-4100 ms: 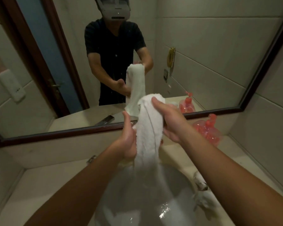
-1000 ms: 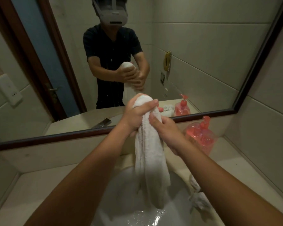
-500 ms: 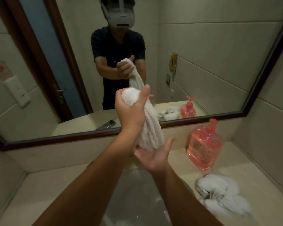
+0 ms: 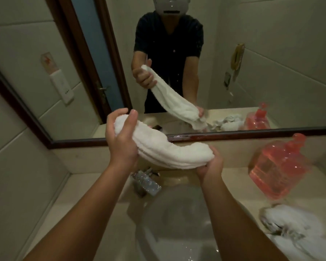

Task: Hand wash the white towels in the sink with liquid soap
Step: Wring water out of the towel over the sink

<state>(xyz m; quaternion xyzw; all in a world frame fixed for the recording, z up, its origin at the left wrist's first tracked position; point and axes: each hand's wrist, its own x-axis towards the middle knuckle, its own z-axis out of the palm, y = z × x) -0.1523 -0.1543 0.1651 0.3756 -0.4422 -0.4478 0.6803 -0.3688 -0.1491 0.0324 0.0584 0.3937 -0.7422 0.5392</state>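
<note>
Above the tap and the sink, the left hand grips the upper end of a white towel, fingers and thumb curled round it. The right hand grips the lower end from beneath, so the two hands sit apart with the cloth stretched between them as a thick roll. That is the change: a second ago the towel hung long and limp from both hands, which were bunched at its top, with its tail down in the sink. Half a second ago the right hand had let go and lay open under the cloth. Now it has closed on the far end and lifted it, swinging the towel from hanging to slanted, nearly level, and clear of the water. The bunched folds along the roll suggest a twist is being set up, so this looks like the wringing step and the scrubbing of this piece is probably over. Water glints at the bottom of the sink below. To the right on the counter stands the pink soap bottle. Nearer the camera lies a heap of white towels, blurred, and whether those are washed cannot be told. The mirror behind repeats the same two-handed hold.
</note>
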